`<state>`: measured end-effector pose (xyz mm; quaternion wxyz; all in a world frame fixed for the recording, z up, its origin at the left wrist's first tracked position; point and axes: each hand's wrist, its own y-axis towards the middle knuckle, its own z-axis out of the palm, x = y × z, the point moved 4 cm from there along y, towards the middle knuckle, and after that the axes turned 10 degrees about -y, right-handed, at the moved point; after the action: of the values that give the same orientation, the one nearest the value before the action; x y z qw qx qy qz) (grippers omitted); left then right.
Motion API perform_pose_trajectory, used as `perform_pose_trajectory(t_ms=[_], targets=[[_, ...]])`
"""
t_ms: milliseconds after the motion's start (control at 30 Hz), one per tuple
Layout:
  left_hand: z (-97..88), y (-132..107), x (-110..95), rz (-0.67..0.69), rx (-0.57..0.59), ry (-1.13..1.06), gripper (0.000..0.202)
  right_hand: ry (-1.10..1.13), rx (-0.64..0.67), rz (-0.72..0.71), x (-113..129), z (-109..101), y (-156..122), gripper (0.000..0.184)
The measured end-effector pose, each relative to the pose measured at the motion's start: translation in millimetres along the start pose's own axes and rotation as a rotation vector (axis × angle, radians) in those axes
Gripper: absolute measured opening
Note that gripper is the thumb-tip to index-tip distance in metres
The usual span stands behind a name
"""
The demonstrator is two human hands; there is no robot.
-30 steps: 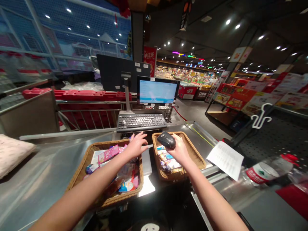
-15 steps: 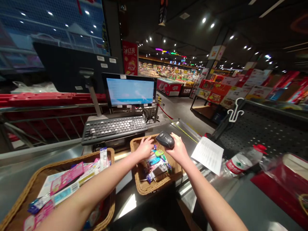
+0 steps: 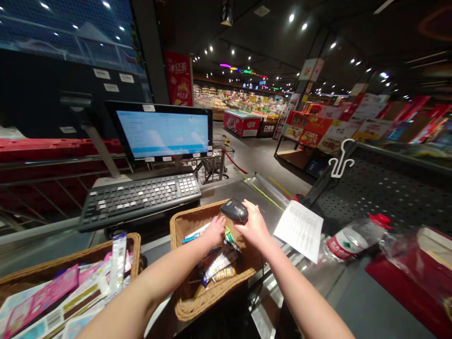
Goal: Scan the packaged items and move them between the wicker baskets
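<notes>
My right hand (image 3: 254,228) is closed round a black handheld barcode scanner (image 3: 234,210), held over the right wicker basket (image 3: 183,221). My left hand (image 3: 214,231) reaches into that basket with its fingers closed on a flat white-and-blue packet (image 3: 196,232). Several small snack packets (image 3: 221,263) lie in the basket below both hands. A second wicker basket (image 3: 132,242) full of pink and white packets stands at the lower left.
A black keyboard (image 3: 139,197) and a lit monitor (image 3: 163,132) stand behind the baskets on the steel checkout counter (image 3: 243,188). A paper sheet (image 3: 299,229) and a lying water bottle (image 3: 353,238) are to the right. Store aisles lie beyond.
The view has swung right and closer. My left hand moved from the left basket across into the right basket and closed on a packet. My right hand kept the scanner.
</notes>
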<state>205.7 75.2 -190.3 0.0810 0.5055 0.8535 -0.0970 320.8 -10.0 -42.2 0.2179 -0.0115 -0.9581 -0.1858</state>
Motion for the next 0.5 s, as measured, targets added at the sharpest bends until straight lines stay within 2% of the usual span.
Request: perform_pose_trajectory(t_ms=[233,500], targets=[[10.6,7.5,8.6,-0.084,-0.022,0.044,0.036,0.030,0.018,0.040,-9.3,-0.5,5.1,0.051],[17.5,14.3,19.1,-0.172,-0.108,-0.040,0.027,0.043,0.038,0.050,-11.3,-0.5,7.1,0.051]])
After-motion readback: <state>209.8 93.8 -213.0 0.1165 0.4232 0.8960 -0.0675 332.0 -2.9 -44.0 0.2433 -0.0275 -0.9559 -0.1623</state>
